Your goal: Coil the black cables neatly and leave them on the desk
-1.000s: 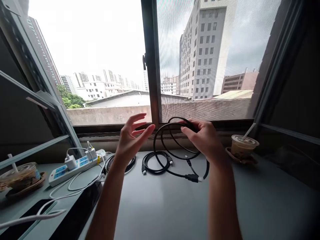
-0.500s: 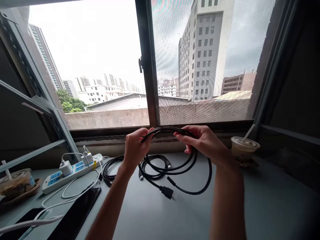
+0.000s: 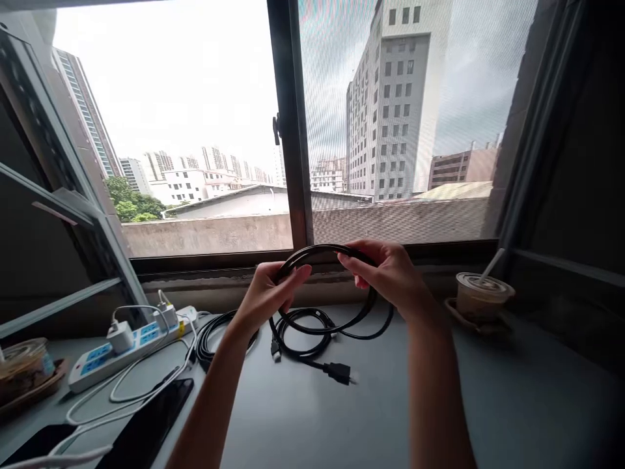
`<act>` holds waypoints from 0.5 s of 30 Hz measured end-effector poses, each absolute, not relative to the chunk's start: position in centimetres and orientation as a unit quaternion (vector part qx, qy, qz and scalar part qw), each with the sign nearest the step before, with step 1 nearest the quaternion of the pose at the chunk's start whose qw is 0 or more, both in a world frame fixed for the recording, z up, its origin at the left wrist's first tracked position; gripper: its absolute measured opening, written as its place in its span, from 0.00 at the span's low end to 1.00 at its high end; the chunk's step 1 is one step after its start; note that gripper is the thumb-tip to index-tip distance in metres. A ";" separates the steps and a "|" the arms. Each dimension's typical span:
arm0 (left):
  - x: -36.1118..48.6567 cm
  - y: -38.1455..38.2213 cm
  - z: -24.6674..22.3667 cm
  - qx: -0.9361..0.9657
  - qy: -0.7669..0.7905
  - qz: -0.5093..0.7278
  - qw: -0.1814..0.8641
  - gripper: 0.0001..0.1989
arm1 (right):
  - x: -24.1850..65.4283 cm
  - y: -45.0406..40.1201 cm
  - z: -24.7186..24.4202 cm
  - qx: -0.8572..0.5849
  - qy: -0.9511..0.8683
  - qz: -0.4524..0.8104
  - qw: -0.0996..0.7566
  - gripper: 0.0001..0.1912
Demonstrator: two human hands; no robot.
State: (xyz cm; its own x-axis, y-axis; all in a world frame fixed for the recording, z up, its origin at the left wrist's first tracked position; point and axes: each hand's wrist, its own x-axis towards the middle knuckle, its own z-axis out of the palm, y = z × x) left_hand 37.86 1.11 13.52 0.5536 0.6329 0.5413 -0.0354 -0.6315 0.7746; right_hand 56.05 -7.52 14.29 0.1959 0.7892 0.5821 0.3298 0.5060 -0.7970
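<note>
While both hands hold it up over the desk [image 3: 303,426], the cable [image 3: 319,248] hangs in loops between them, its top arc bridging the gap from one hand to the other. The left hand [image 3: 274,288] grips the arc's left end between thumb and fingers, the thumb pointing toward the right hand [image 3: 383,268], which pinches the other end with its thumb and curled fingers. Below and between the hands, a black plug [image 3: 338,372] points to the right.

Beyond the lower loops, a small coil [image 3: 307,312] lies on the desk, partly crossed by them. Just left of the left hand and partly behind its wrist sits a big coil [image 3: 208,339]. Farther left are the power strip [image 3: 146,334] with two white chargers [image 3: 120,339], white cords [image 3: 129,398] and, nearer the person, a black tablet [image 3: 151,420]. A cup [image 3: 483,294] with a straw stands well to the right of the right hand.
</note>
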 end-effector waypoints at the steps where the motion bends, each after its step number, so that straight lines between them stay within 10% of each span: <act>1: 37.9 1.0 13.6 0.789 0.189 0.434 0.392 0.21 | 55.9 -7.5 14.3 -0.458 -0.599 0.186 0.631 0.16; 8: 38.8 0.3 13.6 0.590 0.178 0.647 0.448 0.22 | 54.6 -7.1 14.3 -0.424 -0.628 0.235 0.609 0.17; 15: 39.4 0.6 13.3 0.640 0.194 0.578 0.468 0.23 | 54.3 -7.7 15.0 -0.346 -0.524 0.361 0.690 0.18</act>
